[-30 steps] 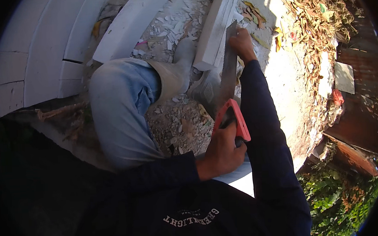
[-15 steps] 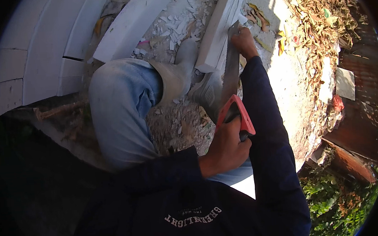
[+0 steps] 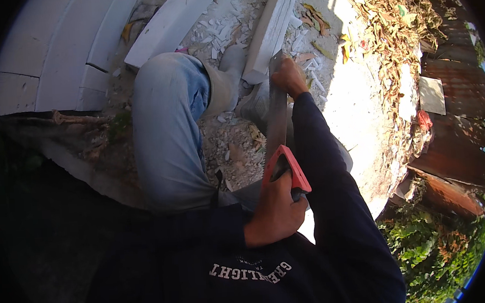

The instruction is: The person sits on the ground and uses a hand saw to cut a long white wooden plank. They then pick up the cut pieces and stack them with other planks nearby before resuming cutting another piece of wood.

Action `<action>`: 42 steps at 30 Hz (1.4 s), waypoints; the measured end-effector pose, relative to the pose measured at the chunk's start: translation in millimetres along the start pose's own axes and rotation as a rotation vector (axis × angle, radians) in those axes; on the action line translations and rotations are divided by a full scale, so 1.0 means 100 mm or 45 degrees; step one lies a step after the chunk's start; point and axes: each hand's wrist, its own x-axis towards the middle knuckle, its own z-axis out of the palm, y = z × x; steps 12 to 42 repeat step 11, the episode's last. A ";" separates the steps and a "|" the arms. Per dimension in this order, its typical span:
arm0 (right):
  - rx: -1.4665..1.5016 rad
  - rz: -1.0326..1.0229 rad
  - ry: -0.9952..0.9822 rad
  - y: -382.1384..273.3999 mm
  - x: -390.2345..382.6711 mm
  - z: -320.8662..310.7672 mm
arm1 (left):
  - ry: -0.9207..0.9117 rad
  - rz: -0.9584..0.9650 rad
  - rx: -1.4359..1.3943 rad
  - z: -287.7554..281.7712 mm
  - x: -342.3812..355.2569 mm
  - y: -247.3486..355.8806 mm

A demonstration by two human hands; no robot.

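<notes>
My left hand (image 3: 276, 208) is closed around the red and black handle of a handsaw (image 3: 277, 119), low in front of my chest. The long grey blade points up and away from me. At its far end, my right hand (image 3: 289, 77) is closed on the blade's tip, though its fingertips are partly hidden. Right beside the tip lies the near end of a long white squared beam (image 3: 264, 55). The blade runs past the beam's end and over my boot and trouser leg.
White chips and shavings (image 3: 221, 36) litter the ground around the beam. Another white beam (image 3: 163, 31) lies further left, near large white boards (image 3: 59, 57). My bent left knee (image 3: 164, 95) sits between. Dry leaves (image 3: 382, 26) and rusty metal sheets (image 3: 455, 138) lie at right.
Both hands and the saw have come back toward me and slightly left, so the blade's tip now sits nearer the beam's near end. The view has also shifted a little.
</notes>
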 end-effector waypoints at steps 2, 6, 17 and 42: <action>0.116 0.009 -0.110 -0.10 -0.12 0.04 | -0.039 -0.032 0.003 -0.02 -0.19 0.09; 0.003 -0.058 -0.313 0.00 -0.37 0.25 | -0.112 0.094 0.038 -0.02 -0.44 0.28; 0.226 0.154 -0.433 -0.22 -0.32 -0.29 | -0.043 0.304 0.152 0.02 -0.30 0.04; 0.226 0.154 -0.433 -0.22 -0.32 -0.29 | -0.043 0.304 0.152 0.02 -0.30 0.04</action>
